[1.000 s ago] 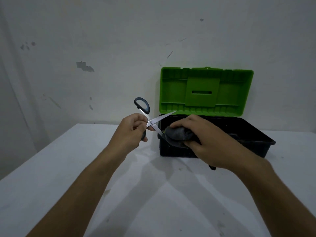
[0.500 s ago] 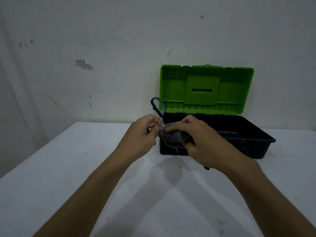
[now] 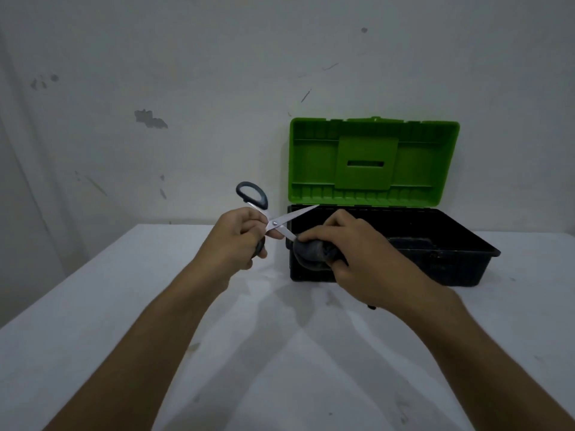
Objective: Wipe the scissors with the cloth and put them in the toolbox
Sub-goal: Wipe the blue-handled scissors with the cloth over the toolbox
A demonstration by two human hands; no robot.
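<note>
No text, label, brand, number or sign can be read anywhere: the open green lid (image 3: 373, 163) of the toolbox (image 3: 435, 256) bears only moulded ribs and a slot (no lettering), and the wall (image 3: 217, 88) behind the toolbox shows only scuffs.

Dim, flat, bluish light, soft forked shadows of both forearms on the white table (image 3: 93, 337) (faint, crossing near the middle), wide-angle bending at edges, mild softness, no glare
</note>
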